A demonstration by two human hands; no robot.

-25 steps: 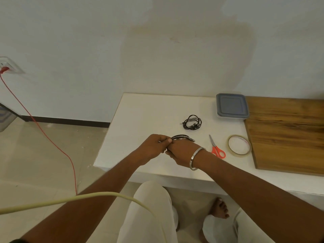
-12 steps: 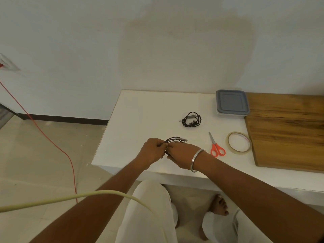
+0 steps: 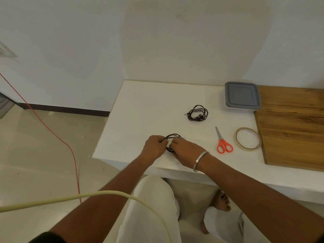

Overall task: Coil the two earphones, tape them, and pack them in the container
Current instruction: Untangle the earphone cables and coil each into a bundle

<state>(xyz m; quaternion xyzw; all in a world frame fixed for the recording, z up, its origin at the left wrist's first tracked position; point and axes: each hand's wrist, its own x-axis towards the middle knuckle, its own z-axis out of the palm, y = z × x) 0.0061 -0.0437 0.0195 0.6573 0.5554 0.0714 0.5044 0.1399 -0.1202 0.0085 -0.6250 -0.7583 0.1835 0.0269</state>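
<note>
A coiled black earphone (image 3: pixel 172 137) is held between both hands just above the white table (image 3: pixel 140 109) near its front edge. My left hand (image 3: pixel 155 146) pinches the coil's left side. My right hand (image 3: pixel 185 151), a metal bangle on its wrist, grips the right side and hides much of the loop. A second coiled black earphone (image 3: pixel 197 113) lies farther back on the table. The grey lidded container (image 3: pixel 242 96) sits at the back right. A roll of clear tape (image 3: pixel 247 140) lies right of the red-handled scissors (image 3: pixel 223 143).
A wooden board (image 3: pixel 294 127) covers the table's right part. A red cable (image 3: pixel 52 134) runs across the floor at left. A pale cord (image 3: pixel 105 194) crosses in front of my arms. My knees and bare feet are under the table edge.
Both hands with the coil have shifted slightly down and toward the table's front edge; the loop now shows more clearly between them. The view has tilted a little.
</note>
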